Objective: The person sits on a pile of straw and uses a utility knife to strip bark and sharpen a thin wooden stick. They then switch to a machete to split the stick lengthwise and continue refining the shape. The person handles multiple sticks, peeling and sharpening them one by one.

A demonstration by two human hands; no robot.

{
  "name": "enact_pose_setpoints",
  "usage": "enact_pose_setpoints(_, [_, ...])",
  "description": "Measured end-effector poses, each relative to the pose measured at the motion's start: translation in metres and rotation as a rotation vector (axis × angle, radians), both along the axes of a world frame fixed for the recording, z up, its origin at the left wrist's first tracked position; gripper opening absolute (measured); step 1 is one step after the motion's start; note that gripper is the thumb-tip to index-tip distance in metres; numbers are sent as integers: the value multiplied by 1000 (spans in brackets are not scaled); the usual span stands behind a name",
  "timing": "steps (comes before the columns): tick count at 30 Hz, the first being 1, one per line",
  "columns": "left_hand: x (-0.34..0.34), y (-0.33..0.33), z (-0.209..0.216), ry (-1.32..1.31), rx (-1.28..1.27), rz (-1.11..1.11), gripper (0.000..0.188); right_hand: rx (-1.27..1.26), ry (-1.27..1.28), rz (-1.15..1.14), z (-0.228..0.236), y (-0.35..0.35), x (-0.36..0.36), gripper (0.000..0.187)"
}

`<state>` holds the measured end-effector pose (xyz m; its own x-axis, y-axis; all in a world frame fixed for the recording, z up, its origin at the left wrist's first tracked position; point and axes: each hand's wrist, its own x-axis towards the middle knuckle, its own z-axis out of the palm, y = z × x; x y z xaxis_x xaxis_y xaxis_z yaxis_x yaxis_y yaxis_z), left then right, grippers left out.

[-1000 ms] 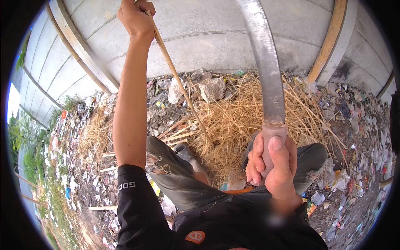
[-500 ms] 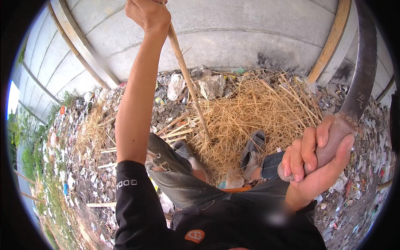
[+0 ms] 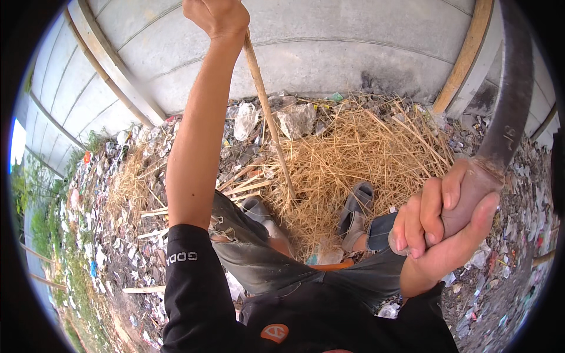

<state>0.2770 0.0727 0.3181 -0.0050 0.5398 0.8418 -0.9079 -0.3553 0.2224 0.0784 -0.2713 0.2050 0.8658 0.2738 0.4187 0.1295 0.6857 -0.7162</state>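
Observation:
My left hand [image 3: 219, 15], cut off by the top edge, is closed round the upper part of a thin wooden stick [image 3: 266, 109]. The stick slants down to the right, and its lower end meets a heap of dry straw-like shavings [image 3: 365, 150]. On the right, my right hand [image 3: 444, 217] grips the thick brownish handle of a machete [image 3: 512, 100]. Its broad dark blade rises upright and curves past the top edge, apart from the stick. Between my shoes [image 3: 356, 209] lie more shavings.
A grey concrete panel wall [image 3: 329, 65] stands close ahead, with a bamboo post [image 3: 465, 56] against it. Pale rocks [image 3: 296, 121] lie at its foot. Litter and rubble cover the ground [image 3: 112, 235] on both sides, with split wood strips [image 3: 250, 188] by my left shoe.
My left hand has shifted slightly to the right with the stick. The machete in my right hand has moved a little left and its blade is slightly blurred.

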Motion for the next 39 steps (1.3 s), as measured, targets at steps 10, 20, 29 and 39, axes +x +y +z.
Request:
enact_pose_setpoints(10, [-7,2,1,78,-6,194,55,-558,713,395,-91,7,3,45])
enact_pose_setpoints(20, [-21,-13,5,133,-160,-539,56,195,-48,-152,-1,29,2,52])
enact_pose_setpoints(29, [-3,12,-2,67,6,161,58,-498,760,313,-101,21,9,49])
enact_pose_setpoints(39, [-32,3,3,217,40,372,29,174,11,-43,-38,48,-15,54])
